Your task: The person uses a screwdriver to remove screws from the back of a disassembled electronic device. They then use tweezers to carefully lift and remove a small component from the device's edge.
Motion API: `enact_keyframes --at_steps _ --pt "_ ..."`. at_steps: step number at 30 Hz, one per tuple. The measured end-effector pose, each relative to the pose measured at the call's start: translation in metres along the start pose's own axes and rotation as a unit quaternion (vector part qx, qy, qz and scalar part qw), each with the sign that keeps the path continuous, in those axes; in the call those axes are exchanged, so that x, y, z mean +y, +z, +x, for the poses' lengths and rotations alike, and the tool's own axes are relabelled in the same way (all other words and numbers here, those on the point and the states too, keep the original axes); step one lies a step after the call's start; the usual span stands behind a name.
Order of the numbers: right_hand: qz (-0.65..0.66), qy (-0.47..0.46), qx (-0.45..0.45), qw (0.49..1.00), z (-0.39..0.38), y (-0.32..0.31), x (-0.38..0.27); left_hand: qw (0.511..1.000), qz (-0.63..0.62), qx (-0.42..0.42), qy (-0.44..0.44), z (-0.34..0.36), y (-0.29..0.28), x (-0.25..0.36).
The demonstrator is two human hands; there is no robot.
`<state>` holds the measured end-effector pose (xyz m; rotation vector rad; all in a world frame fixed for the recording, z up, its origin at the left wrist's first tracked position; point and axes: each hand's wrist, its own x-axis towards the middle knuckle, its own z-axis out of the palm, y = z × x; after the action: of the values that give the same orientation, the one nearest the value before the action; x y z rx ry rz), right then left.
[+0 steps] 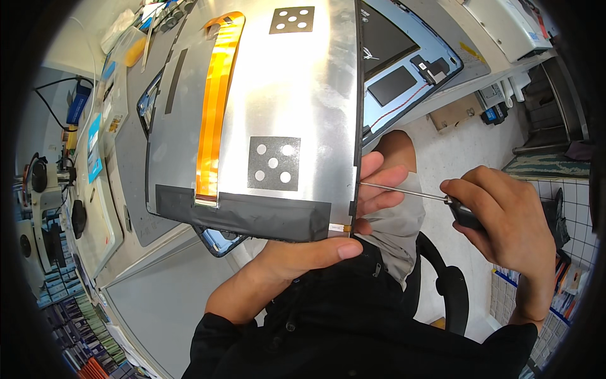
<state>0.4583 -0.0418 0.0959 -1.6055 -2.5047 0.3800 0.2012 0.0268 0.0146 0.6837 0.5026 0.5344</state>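
Observation:
With its thumb on the near face and its fingers behind, my left hand (303,260) grips the lower right corner of a tablet screen panel (315,95). The panel's silver metal back faces me. An orange ribbon cable (216,120) runs down it to a black taped strip (252,211) along the bottom. My right hand (505,218) is closed around the dark handle of a slim screwdriver-like tool (410,191). Its thin metal shaft points left, and the tip meets the panel's right edge by my left fingers; whether it goes in cannot be seen.
Behind the panel, an opened blue tablet housing (394,85) lies on a grey work mat (148,215), partly hidden. A white box-shaped device (505,25) stands at the far right. Tools and parts crowd the left bench. A black chair armrest (453,290) is beside me.

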Motion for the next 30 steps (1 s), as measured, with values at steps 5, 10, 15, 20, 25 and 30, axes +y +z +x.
enact_keyframes --at_steps 5,10,15,20,25,30 --pt "-0.002 0.001 -0.002 1.000 0.000 -0.001 -0.001 1.000 0.004 -0.001 -0.007 0.000 -0.001 0.001" --pt "-0.003 0.002 -0.010 1.000 -0.001 -0.001 0.000 1.000 0.010 0.002 -0.014 0.000 0.000 0.003" --pt "-0.004 0.002 -0.010 1.000 -0.002 0.001 0.000 1.000 0.021 0.000 -0.016 0.001 -0.002 0.001" --pt "0.016 0.009 -0.008 1.000 -0.006 0.003 0.001 1.000 -0.018 -0.018 0.002 0.001 -0.006 -0.005" --pt "0.039 0.012 0.003 0.999 -0.009 0.001 -0.001 0.997 0.009 -0.066 0.030 0.001 -0.012 -0.006" --pt "0.044 0.028 -0.026 0.998 -0.023 0.001 -0.008 0.985 0.139 -0.104 -0.004 -0.012 -0.022 -0.012"
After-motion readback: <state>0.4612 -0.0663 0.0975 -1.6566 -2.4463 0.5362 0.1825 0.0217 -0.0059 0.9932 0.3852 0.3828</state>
